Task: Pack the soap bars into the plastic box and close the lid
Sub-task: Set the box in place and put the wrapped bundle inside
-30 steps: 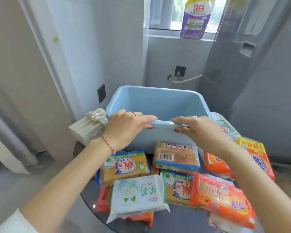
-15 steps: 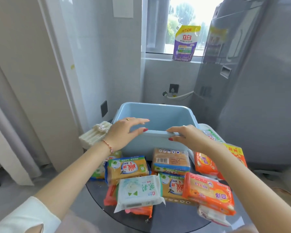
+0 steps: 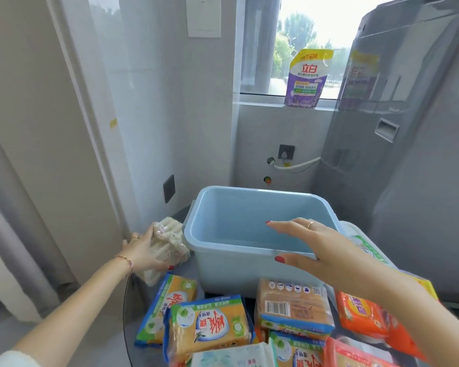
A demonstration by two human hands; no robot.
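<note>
A light blue plastic box (image 3: 223,258) stands open on the round glass table, with nothing visible inside and no lid in view. My left hand (image 3: 141,250) grips a pale, clear-wrapped pack of soap bars (image 3: 167,242) just left of the box. My right hand (image 3: 310,247) hovers open over the box's near right rim, fingers spread. Several wrapped soap packs lie in front of the box: yellow and blue ones (image 3: 210,327), a tan pack with a barcode (image 3: 292,305), and orange ones (image 3: 363,316) at the right.
The dark glass table (image 3: 129,329) ends in a curved edge at the lower left. A grey appliance (image 3: 408,168) stands close behind on the right. A purple detergent pouch (image 3: 305,80) sits on the window sill. A white wall runs along the left.
Both hands have left the box's front rim. My left hand moved left and took hold of the pale soap pack. My right hand lifted and opened over the box. The camera tilted up.
</note>
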